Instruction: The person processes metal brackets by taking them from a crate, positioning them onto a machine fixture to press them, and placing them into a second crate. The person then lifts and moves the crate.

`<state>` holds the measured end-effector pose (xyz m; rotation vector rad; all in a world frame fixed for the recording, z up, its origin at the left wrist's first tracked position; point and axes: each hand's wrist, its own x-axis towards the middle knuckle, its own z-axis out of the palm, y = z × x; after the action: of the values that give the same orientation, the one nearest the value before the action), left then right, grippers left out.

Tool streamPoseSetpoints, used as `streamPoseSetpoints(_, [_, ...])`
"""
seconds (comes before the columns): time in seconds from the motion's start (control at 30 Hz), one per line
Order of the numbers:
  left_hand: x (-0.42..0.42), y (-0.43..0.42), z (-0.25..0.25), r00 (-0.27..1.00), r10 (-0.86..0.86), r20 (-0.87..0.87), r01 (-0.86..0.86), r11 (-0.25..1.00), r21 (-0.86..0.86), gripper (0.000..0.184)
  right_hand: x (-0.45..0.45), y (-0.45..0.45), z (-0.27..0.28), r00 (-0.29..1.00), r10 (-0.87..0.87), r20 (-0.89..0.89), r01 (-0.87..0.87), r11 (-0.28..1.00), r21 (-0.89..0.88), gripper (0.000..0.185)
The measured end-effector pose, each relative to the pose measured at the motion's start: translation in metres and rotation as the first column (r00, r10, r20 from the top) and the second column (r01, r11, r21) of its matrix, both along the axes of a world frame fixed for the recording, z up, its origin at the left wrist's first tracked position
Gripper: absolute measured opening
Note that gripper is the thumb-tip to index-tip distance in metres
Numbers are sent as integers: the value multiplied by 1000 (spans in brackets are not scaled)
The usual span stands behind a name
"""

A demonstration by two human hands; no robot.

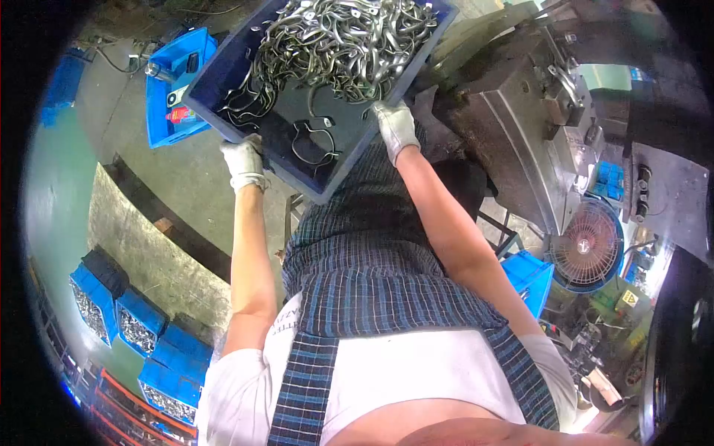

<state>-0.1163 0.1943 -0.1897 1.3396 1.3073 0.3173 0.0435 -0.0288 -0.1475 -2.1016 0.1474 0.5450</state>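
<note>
A dark blue plastic bin (327, 192) is tilted in front of me, its near corner toward my body. Shiny bent metal clamps (342, 44) are heaped at its far end, and a few loose ones lie on the near part of the bin floor. My left hand (244, 160), in a white glove, is closed on the bin's left rim. The other gloved hand, my right hand (396, 128), grips the right rim, with its fingers partly hidden by the wall. Neither hand touches the clamps.
A smaller blue crate (158, 111) with a bottle and small items stands at left. A heavy metal machine (506, 141) is close on my right, with a round fan (586, 241) beyond it. Several blue crates of metal parts (137, 331) stand at lower left.
</note>
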Motion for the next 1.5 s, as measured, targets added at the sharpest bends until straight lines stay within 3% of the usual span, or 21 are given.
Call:
streamPoseSetpoints(0.13, [2,-23,1,988,151,32,-154,972,178,34,-9,-9,-19,999,17,41,-17,1000,-22,52])
streamPoseSetpoints(0.23, [6,-30,24,970,186,154,-203,974,97,36,-2,-11,-33,994,92,60,-80,982,-172,55])
streamPoseSetpoints(0.27, [7,-27,29,980,171,106,-181,980,86,35,-2,-10,-20,990,133,44,-130,989,-73,59])
streamPoseSetpoints(0.3, [-3,-30,24,985,151,79,-157,985,71,34,-2,-6,12,981,195,-16,-195,959,-205,61])
streamPoseSetpoints(0.37, [3,-21,22,985,140,101,-148,986,71,33,14,-7,38,909,390,-149,-415,805,-424,53])
streamPoseSetpoints(0.43, [-3,-29,21,976,152,157,-161,986,50,37,43,-8,65,623,685,-378,-740,360,-568,62])
streamPoseSetpoints(0.47, [-8,-34,13,963,193,187,-196,981,-2,39,58,-8,67,590,715,-374,-747,309,-588,65])
streamPoseSetpoints(0.5, [-9,-37,6,949,232,214,-226,973,-53,42,69,4,91,630,739,-240,-667,355,-655,63])
streamPoseSetpoints(0.53, [-8,-37,-1,932,230,279,-242,970,7,47,85,20,111,703,687,-183,-584,412,-700,59])
streamPoseSetpoints(0.57, [-7,-39,-2,952,194,237,-214,975,60,47,106,27,103,676,736,46,-540,536,-649,58])
streamPoseSetpoints(0.6, [-9,-41,0,971,161,174,-182,977,110,47,112,39,119,560,795,233,-451,529,-719,58])
streamPoseSetpoints(0.63, [-11,-39,-1,986,127,108,-143,976,161,46,115,46,134,490,807,329,-430,553,-714,58])
streamPoseSetpoints(0.67, [-19,-36,-34,965,172,199,-208,961,180,47,111,43,149,452,811,372,-450,567,-690,58])
streamPoseSetpoints(0.77, [1,-50,16,953,276,126,-272,961,-46,47,76,4,184,431,848,309,-540,517,-664,59])
streamPoseSetpoints(0.9, [3,-53,18,952,277,127,-270,960,-73,50,48,-30,191,472,854,219,-592,491,-639,61])
streamPoseSetpoints(1.23, [-14,-32,5,965,216,150,-211,976,-53,58,59,-34,184,535,804,261,-578,573,-581,65])
streamPoseSetpoints(1.37, [-10,-41,3,913,345,217,-300,930,-214,61,85,-26,176,550,792,265,-553,583,-595,67])
streamPoseSetpoints(1.43, [-25,-30,-35,917,357,179,-356,934,-42,58,128,-1,150,614,741,274,-513,638,-574,68])
streamPoseSetpoints(1.5, [-57,-34,-24,964,245,105,-247,969,6,56,176,26,117,705,687,175,-495,653,-573,69])
